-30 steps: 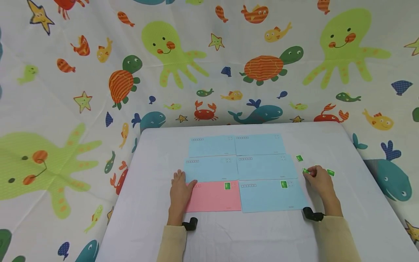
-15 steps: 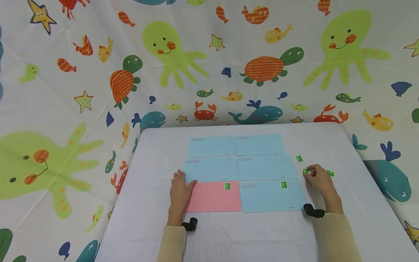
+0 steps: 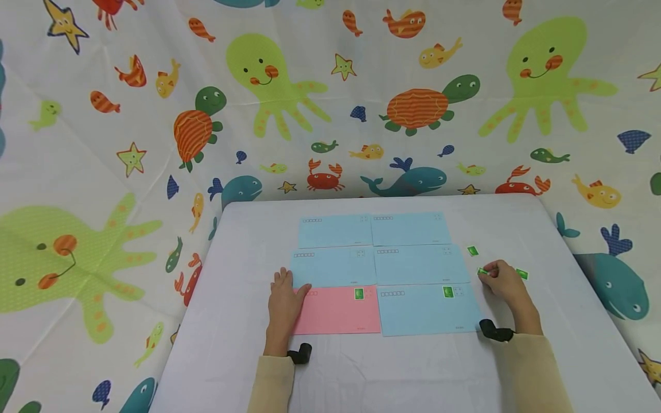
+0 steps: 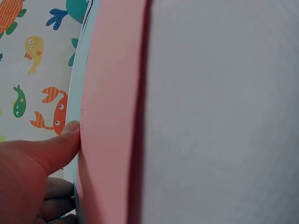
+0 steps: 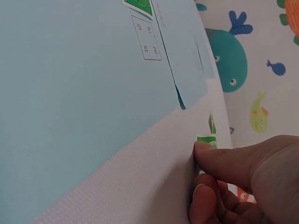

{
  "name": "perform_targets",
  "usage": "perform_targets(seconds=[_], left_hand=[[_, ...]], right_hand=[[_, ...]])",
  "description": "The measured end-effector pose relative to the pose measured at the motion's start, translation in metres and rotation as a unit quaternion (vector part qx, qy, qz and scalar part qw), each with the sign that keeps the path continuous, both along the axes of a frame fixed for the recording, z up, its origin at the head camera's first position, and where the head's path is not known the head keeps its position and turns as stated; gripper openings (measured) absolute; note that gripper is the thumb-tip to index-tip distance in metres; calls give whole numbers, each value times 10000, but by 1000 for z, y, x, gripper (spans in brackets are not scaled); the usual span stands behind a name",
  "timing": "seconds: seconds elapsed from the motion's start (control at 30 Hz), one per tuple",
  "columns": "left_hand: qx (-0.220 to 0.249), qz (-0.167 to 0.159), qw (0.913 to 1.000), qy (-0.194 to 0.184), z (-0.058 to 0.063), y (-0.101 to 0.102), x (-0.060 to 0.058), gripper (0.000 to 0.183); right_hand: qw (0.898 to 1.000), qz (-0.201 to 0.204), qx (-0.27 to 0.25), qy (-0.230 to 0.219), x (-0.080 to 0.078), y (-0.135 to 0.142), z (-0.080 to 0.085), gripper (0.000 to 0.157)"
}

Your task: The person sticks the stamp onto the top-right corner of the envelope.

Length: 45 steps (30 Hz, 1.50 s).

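My left hand [image 3: 283,304] lies flat with fingers spread at the left edge of the pink envelope [image 3: 335,312], its thumb over the corner. In the left wrist view the thumb [image 4: 70,135] rests along that envelope's edge. To the right of the envelopes, my right hand [image 3: 508,285] pinches a small green stamp [image 3: 482,271] between thumb and fingers. Its green end [image 5: 206,139] sticks out past the thumb in the right wrist view. One green stamp [image 3: 359,293] sits on the pink envelope, another [image 3: 448,292] on the front right blue envelope [image 3: 428,315].
Several more blue envelopes [image 3: 334,267] lie in rows behind. Two loose green stamps flank the right hand, one farther back [image 3: 473,250] and one to its right [image 3: 522,273]. A sea-animal printed cloth [image 3: 361,86] hangs behind the white table [image 3: 335,378].
The stamp in my right hand has tilted and now shows a thinner face. The right forearm has shifted very slightly; the left hand has stayed put.
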<state>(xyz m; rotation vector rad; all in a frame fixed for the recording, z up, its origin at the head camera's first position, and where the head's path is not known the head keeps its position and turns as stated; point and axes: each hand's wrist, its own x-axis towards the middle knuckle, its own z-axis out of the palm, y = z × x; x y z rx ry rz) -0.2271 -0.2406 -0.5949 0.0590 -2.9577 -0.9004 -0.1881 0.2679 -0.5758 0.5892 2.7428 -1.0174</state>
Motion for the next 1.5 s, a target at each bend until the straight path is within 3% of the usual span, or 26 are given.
perform_targets(seconds=[0.27, 0.53, 0.8, 1.03, 1.33, 1.5], left_hand=[[27, -9, 10000, -53, 1, -1, 0, 72], [6, -15, 10000, -78, 1, -2, 2, 72], [-10, -23, 10000, -71, 1, -2, 3, 71], [-36, -15, 10000, -83, 0, -3, 2, 71], [-16, -25, 10000, -53, 2, -3, 3, 72], [-26, -25, 10000, -21, 3, -3, 2, 72]], right_hand=[[9989, 127, 127, 431, 4, -4, -4, 31], [9989, -97, 48, 455, 10, -7, -6, 33], [9978, -221, 16, 618, 13, -9, -9, 46], [9980, -253, -60, 573, 14, -8, -8, 39], [9970, -497, -187, 564, 16, -10, -7, 36], [9935, -853, -431, 615, 16, -10, -7, 38]])
